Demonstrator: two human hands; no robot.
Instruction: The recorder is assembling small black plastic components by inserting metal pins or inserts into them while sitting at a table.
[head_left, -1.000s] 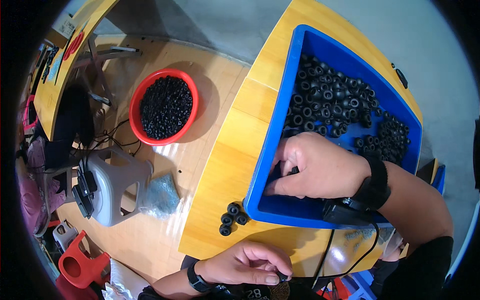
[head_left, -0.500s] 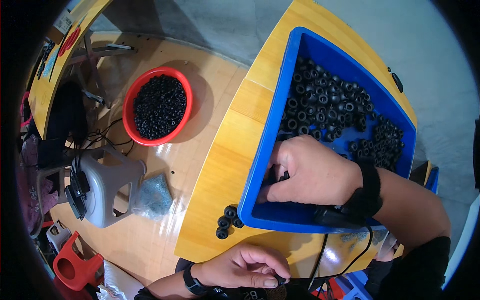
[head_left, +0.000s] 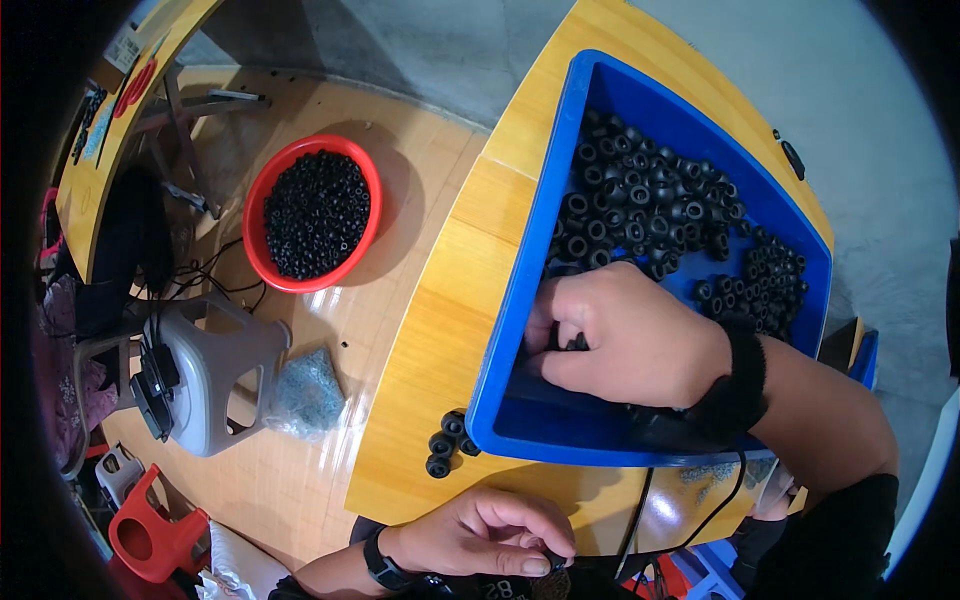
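Note:
Inside the blue bin [head_left: 515,290], my right hand [head_left: 630,335] is closed, fingers curled down near its left wall. Black ring-shaped rubber pieces [head_left: 640,195] lie heaped beyond the hand, and a bit of black piece [head_left: 577,342] shows between thumb and fingers. Shadow and the hand itself hide the fingertips. Close to my body, my left hand [head_left: 500,535] has thumb and fingers pinched on a small black piece [head_left: 555,562], mostly covered. Several loose black rubber pieces [head_left: 440,445] sit on the yellow table [head_left: 420,370] outside the bin's near left corner.
Smaller black pieces [head_left: 765,285] fill the bin's right end. A red basin [head_left: 375,215] of black rings stands on the floor, beside a grey stool [head_left: 215,370] and a clear bag [head_left: 305,395] of bluish bits. A dark cable [head_left: 640,520] hangs over the table's near edge.
My right hand has lifted slightly inside the bin, fingers still curled. The bin and loose pieces sit a little further left in view. My left hand keeps its pinch.

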